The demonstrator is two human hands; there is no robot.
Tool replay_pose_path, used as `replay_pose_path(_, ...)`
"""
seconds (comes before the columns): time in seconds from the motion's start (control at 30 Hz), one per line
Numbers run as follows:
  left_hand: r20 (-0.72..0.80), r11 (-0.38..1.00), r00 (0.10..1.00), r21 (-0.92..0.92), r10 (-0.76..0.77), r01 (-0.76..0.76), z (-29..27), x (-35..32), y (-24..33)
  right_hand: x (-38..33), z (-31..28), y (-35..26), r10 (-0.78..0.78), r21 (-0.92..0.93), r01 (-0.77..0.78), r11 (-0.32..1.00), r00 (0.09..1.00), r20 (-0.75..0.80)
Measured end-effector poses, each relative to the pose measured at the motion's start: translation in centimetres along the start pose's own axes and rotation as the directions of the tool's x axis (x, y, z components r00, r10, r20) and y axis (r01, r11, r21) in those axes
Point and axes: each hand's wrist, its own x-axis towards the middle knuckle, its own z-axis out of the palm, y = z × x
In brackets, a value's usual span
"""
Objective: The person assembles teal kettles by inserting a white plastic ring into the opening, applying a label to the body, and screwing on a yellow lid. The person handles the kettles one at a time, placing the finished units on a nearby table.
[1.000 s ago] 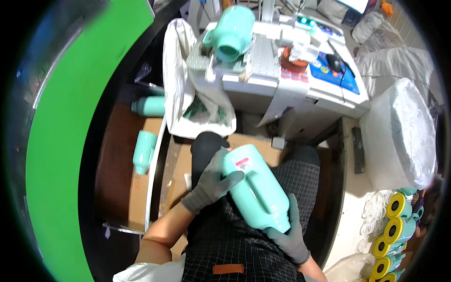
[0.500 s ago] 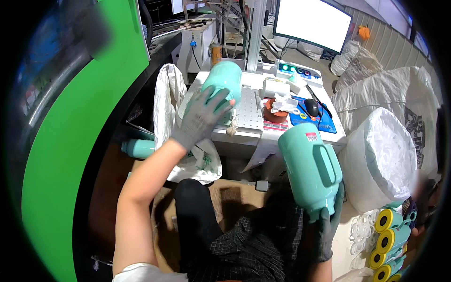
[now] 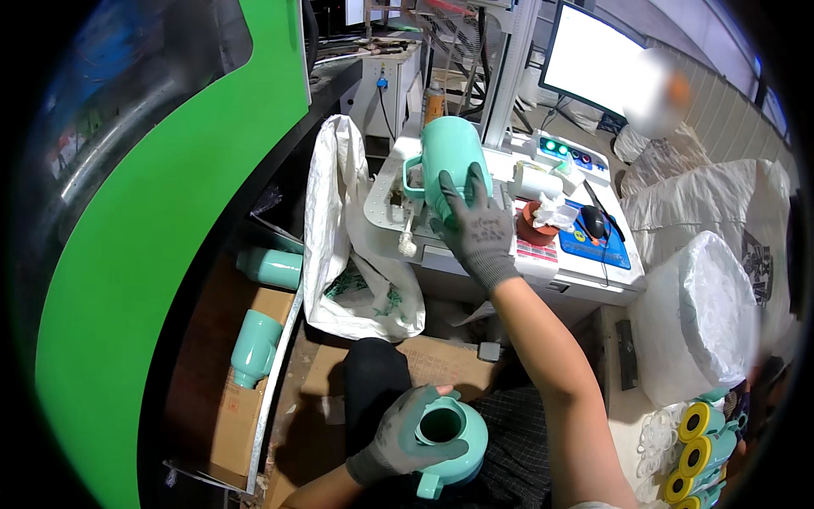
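Where the lower middle of the frame shows the person's lap, the gloved left hand [image 3: 398,437] has its fingers curled around the neck end of one mint-green jug [image 3: 466,445], mouth turned up. Dark checked cloth [image 3: 517,428] lies beneath it, with flattened cardboard [image 3: 445,360] on the floor beyond. At lower right, at least four yellow-ended jugs [image 3: 697,455] line a pale surface beside a heap of white rings [image 3: 653,441] (too tangled to count). At lower left, two more mint jugs [image 3: 254,348] lie in a bin with cardboard along its side.

Farther up stand one open white sack [image 3: 326,246] left of centre and one clear-lined white bag [image 3: 691,314] at right. Past them, a white bench [image 3: 585,299] carries one jug [image 3: 454,153] lying on a perforated metal plate [image 3: 386,199]. The gloved right hand [image 3: 479,233] spreads its fingers over that jug's near end; whether they grip, I cannot tell. Right of it sit one white roll [image 3: 537,181], one mouse [image 3: 592,222] on a blue mat, and one control box with two lit green buttons. One bright monitor [image 3: 589,64] and a ribbed wall [image 3: 725,110] fill the upper right.
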Motion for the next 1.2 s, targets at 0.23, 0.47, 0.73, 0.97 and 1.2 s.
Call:
replay_pose_path(0.23, 0.053, 0.99, 0.992, 0.082, 0.114, -0.118, -1.9, -0.2, -0.9, 4.0, 2.3, -3.1, 0.105, -0.122, -0.076, 0.99, 0.962, 0.253)
replay_pose_path(0.47, 0.101, 0.998, 0.993, -0.004, 0.057, -0.057, -0.4, 1.2, -0.6, 1.1, 0.7, -0.5, 0.132, 0.036, -0.132, 0.991, 0.991, 0.011)
replay_pose_path(0.73, 0.025, 0.951, 1.0, -0.309, -0.017, 0.024, 0.2, 1.0, -2.0, -25.1, -6.5, 3.7, 0.155, 0.255, -0.134, 0.958, 0.986, -0.066)
replay_pose_path(0.97, 0.286, 0.995, 0.954, -0.016, -0.088, 0.097, 1.1, 5.1, -0.9, -47.6, -18.0, 12.2, 0.824, 0.06, -0.831, 0.553, 0.535, -0.185)
replay_pose_path(1.2, 0.6, 0.994, 0.794, 0.098, -0.098, 0.049, 3.8, 8.2, -1.1, -60.4, -30.6, 14.8, 0.747, -0.21, -0.908, 0.361, 0.417, -0.517)
